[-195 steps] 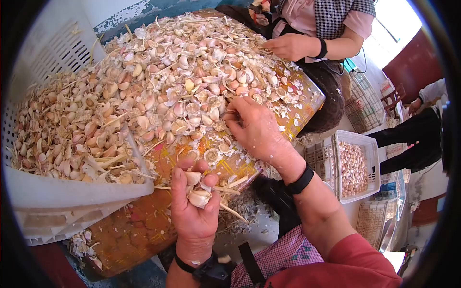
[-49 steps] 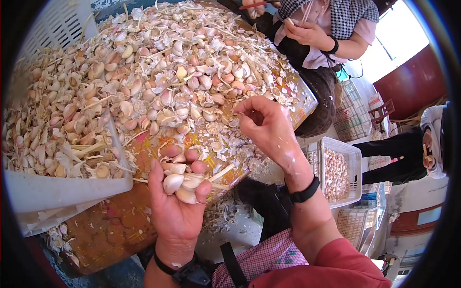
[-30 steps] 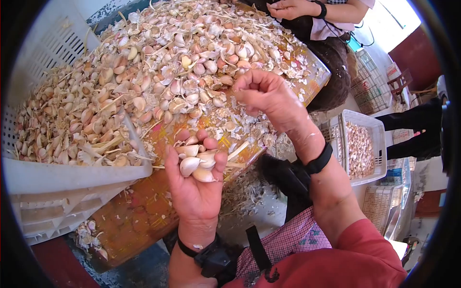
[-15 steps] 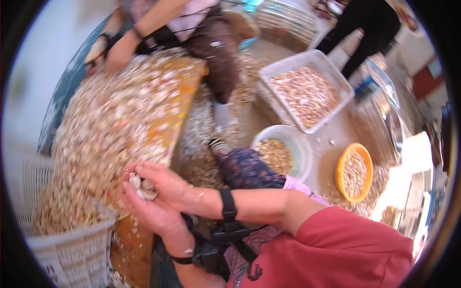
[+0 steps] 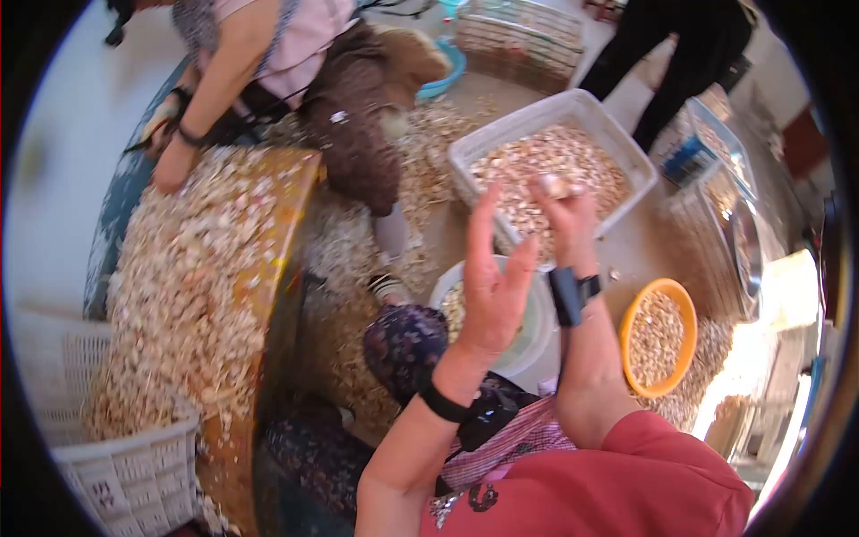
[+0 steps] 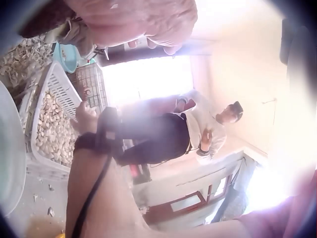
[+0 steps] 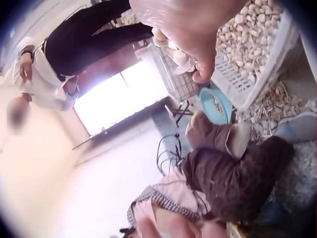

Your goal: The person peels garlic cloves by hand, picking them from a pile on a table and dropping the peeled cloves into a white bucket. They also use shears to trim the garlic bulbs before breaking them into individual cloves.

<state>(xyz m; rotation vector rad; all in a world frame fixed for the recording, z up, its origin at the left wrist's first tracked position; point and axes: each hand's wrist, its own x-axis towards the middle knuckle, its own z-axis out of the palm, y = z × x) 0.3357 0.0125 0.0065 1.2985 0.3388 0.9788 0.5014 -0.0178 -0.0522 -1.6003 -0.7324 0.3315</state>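
My right hand (image 5: 565, 210) was raised over the white crate (image 5: 617, 152) of garlic, its fingers curled round several garlic cloves (image 5: 555, 185). My left hand (image 5: 490, 286) stood beside it, nearer the white bowl (image 5: 537, 336), fingers wide and straight, holding nothing.

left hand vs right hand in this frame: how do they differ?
The left hand is open with straight, spread fingers and holds nothing; the right hand has its fingers curled round garlic cloves. The left hand is over the white bowl; the right hand is raised further out, over the white crate of cloves. Both are lifted off the table and wear a black wristband.
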